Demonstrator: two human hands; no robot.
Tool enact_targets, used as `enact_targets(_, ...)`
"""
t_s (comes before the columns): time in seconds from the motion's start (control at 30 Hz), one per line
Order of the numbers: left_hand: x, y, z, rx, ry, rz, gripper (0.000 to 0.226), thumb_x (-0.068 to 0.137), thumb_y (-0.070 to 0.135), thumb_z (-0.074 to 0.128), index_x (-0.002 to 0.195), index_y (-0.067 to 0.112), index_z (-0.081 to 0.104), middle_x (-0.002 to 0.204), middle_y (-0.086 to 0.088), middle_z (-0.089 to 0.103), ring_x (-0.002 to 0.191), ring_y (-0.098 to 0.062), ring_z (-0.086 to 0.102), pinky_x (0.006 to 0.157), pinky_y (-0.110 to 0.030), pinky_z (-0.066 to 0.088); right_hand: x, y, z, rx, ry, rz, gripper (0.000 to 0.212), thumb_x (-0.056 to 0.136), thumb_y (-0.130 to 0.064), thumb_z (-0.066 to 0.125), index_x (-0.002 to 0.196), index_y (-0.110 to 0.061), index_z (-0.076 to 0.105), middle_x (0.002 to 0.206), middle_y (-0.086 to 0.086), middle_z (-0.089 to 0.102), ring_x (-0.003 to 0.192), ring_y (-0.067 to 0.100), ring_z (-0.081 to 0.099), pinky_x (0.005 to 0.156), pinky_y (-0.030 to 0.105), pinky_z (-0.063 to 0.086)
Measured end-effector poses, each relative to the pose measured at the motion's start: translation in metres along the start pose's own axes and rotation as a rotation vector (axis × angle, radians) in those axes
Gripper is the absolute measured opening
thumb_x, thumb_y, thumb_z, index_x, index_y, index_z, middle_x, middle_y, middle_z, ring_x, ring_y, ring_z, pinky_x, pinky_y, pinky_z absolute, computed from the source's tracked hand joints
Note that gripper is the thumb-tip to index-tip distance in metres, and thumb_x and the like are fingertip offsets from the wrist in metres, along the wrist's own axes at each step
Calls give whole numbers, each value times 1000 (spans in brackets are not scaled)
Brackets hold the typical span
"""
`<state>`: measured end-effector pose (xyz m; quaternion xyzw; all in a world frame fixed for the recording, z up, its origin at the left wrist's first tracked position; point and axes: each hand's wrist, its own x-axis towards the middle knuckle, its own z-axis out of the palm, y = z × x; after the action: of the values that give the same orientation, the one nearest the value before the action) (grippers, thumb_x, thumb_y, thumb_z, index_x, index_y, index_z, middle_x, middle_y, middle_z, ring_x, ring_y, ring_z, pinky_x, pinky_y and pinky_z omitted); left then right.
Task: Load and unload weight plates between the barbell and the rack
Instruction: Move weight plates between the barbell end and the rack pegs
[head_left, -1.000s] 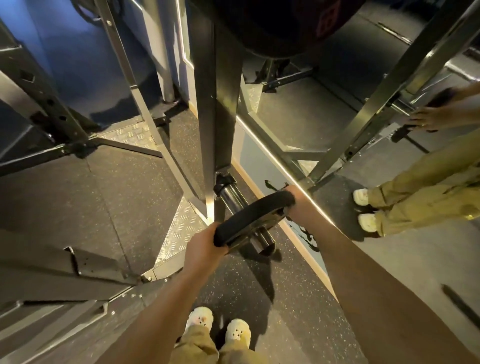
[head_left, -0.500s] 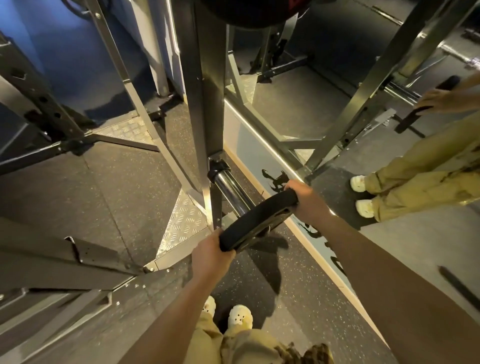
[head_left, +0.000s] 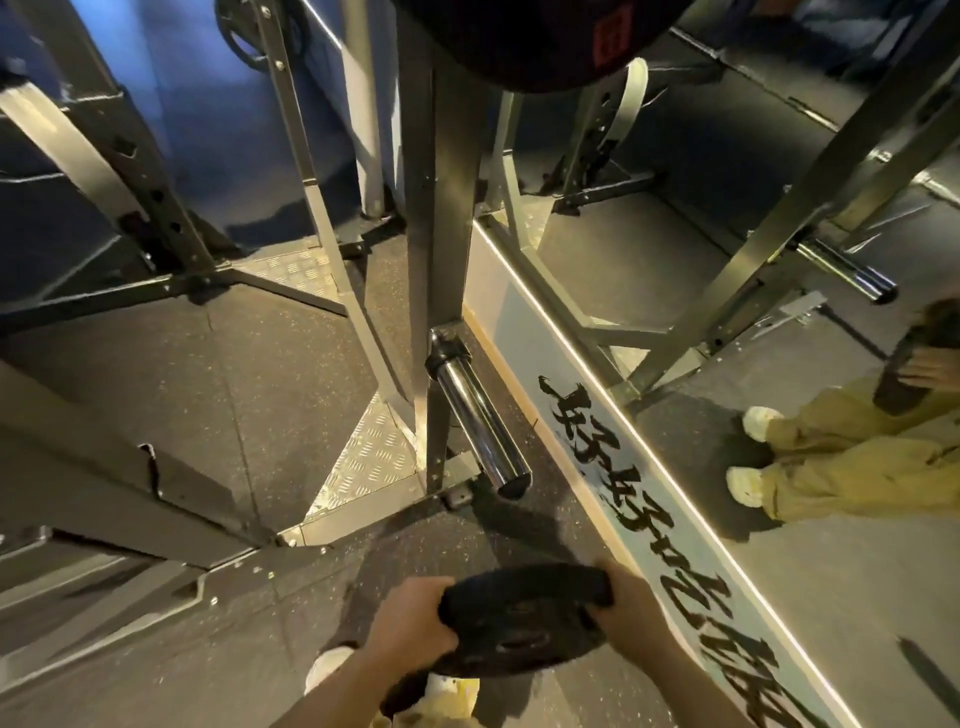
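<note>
Our left hand and right hand grip the black weight plate, its lettering unreadable, near the rack's chrome peg.

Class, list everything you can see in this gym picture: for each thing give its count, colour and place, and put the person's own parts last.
weight plate: one, black, held near the bottom centre, off the peg
storage peg: one, chrome, bare, sticking out from the rack upright
rack upright: one, grey steel, centre
mirror: one, right, reflecting the person
floor: dark speckled rubber
left hand: one, gripping the plate's left edge
right hand: one, gripping its right edge
</note>
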<state>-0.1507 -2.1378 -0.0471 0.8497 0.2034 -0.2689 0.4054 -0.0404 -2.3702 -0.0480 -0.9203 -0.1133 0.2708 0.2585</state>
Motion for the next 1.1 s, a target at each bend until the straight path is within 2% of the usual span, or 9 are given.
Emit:
enact_targets(0.17, -21, -34, 10, 30, -54, -8, 30, 79, 19, 70, 105, 32, 63, 83, 20, 54, 85, -3, 55, 78, -15, 41, -21, 0, 25, -25, -138, 13, 11, 84, -15, 68, 89, -21, 60, 87, -5, 63, 84, 6, 61, 82, 29, 50)
enact_targets(0.3, -43, -73, 9, -45, 15, -47, 35, 77, 18, 71, 109, 31, 63, 97, 10, 64, 98, -12, 61, 82, -24, 49, -23, -39, 43, -92, -174, -70, 14, 83, -9, 67, 91, -18, 60, 93, 0, 61, 91, 15, 57, 85, 34, 47)
enact_targets(0.43, -92, -134, 4, -119, 97, -114, 36, 76, 10, 71, 111, 16, 64, 104, -4, 66, 102, -22, 61, 82, -29, 48, -28, -92, 86, -225, -223, -247, 18, 81, -7, 67, 87, -22, 59, 93, -1, 61, 92, 16, 58, 83, 33, 48)
enact_targets(0.53, -152, -199, 0, -184, 170, -169, 37, 71, 14, 72, 107, 17, 65, 98, 0, 66, 94, -17, 61, 73, -25, 42, -53, -142, 141, -350, -292, -398, 19, 82, -9, 67, 98, -17, 62, 101, 1, 62, 100, 18, 58, 88, 33, 47)
enact_targets(0.63, -225, -265, -2, -196, 257, -283, 43, 64, 27, 67, 106, 21, 66, 101, 0, 70, 95, -21, 65, 77, -31, 50, -95, -195, 205, -399, -382, -530, 21, 83, -8, 64, 102, -14, 60, 99, 0, 60, 97, 16, 56, 87, 28, 45)
enact_targets(0.77, -333, -356, -1, -208, 381, -437, 50, 54, 36, 55, 100, 20, 67, 100, -1, 70, 96, -25, 65, 74, -32, 50, -159, -269, 296, -409, -540, -699, 32, 81, -14, 64, 112, -6, 60, 110, 10, 64, 107, 28, 59, 94, 40, 46)
enact_targets(0.93, -454, -437, 10, -157, 548, -646, 28, 68, 27, 66, 95, 20, 64, 100, -2, 70, 97, -27, 64, 74, -32, 48, -249, -348, 383, -554, -725, -850, 36, 79, -19, 73, 113, -10, 64, 111, 8, 68, 106, 27, 62, 88, 42, 47)
enact_targets(1.0, -494, -455, 18, -104, 604, -712, 24, 72, 28, 66, 95, 23, 63, 100, 0, 69, 98, -26, 64, 77, -33, 51, -282, -372, 408, -569, -798, -870, 46, 80, -15, 75, 122, -4, 60, 122, 11, 64, 113, 27, 58, 95, 37, 44)
enact_targets(1.1, -537, -463, 19, 65, 660, -788, 19, 77, 30, 63, 95, 24, 61, 100, 2, 68, 97, -25, 64, 76, -33, 51, -324, -400, 435, -627, -1053, -818, 54, 83, -15, 74, 132, -8, 53, 124, 3, 58, 122, 21, 52, 94, 23, 39)
